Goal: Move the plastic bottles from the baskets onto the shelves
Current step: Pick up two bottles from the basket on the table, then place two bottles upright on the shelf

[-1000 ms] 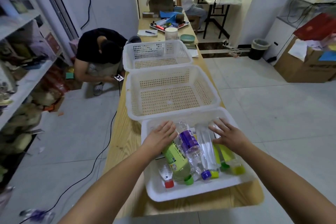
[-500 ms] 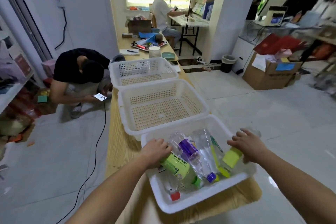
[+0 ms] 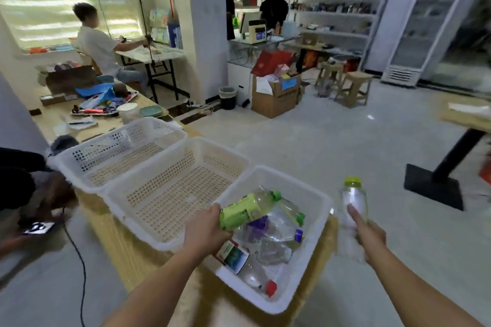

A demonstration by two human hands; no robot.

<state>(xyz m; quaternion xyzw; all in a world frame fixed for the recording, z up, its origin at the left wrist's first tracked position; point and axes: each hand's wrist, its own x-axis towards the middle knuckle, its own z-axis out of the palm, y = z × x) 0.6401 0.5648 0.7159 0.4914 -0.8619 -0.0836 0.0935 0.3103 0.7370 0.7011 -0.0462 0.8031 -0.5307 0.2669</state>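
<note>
My left hand (image 3: 204, 233) grips a green-labelled bottle (image 3: 247, 208) with a green cap, lifted above the nearest white basket (image 3: 313, 255). To the right of the basket, over the floor, my right hand (image 3: 368, 235) holds a clear bottle (image 3: 354, 200) with a yellow-green cap upright. Inside the basket lie a purple-labelled bottle (image 3: 259, 228), a clear one with a green cap (image 3: 288, 214) and a red-capped bottle (image 3: 253, 272). Shelves (image 3: 334, 14) with goods stand against the far wall.
Two more white baskets (image 3: 170, 191) (image 3: 117, 151) sit in a row on the long wooden table (image 3: 127, 255). A person crouches at the left, another sits at the window. A cardboard box (image 3: 275, 95), stools (image 3: 354, 87), a black table base (image 3: 435, 186) and a fridge (image 3: 422, 24) stand around the floor.
Both hands have lifted a bottle out of the nearest basket. My view has swung right, away from the left shelves and towards the far shelves and the fridge.
</note>
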